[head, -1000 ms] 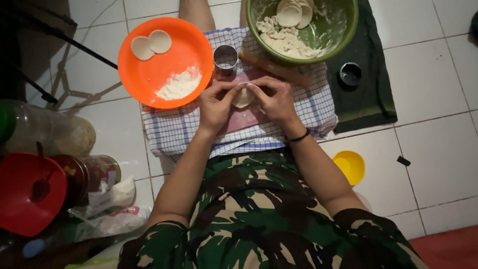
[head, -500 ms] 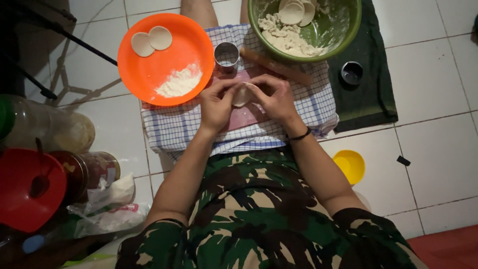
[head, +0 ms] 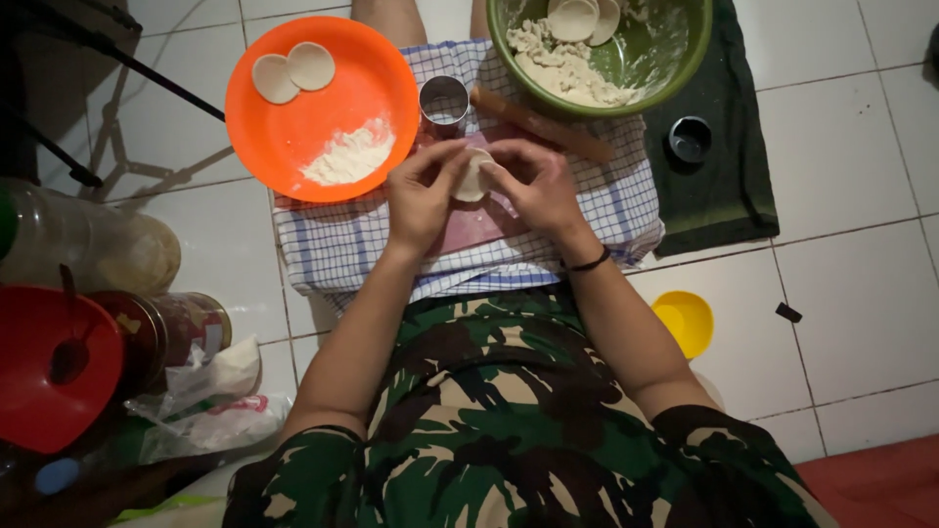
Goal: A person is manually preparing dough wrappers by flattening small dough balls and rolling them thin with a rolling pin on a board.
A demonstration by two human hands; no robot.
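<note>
Both hands meet over a pink board (head: 469,227) on a blue-checked cloth (head: 337,249). My left hand (head: 423,194) and my right hand (head: 533,184) pinch a small round piece of pale dough (head: 473,176) between their fingertips. A round metal cutter (head: 443,102) stands just beyond the hands. A wooden rolling pin (head: 548,127) lies past my right hand. An orange plate (head: 293,137) at the left carries two dough discs (head: 292,70) and a heap of flour (head: 349,156). A green bowl (head: 675,61) at the top holds dough and more discs.
A dark green mat (head: 729,186) lies on the white tiles at the right with a small dark cup (head: 691,138) on it. A yellow bowl (head: 686,322) sits by my right arm. At the left are a red lid (head: 49,367), jars (head: 176,328) and plastic bags (head: 210,406).
The view has shifted slightly. My fingers have worked around the dough piece, which stays held between both hands over the board.
</note>
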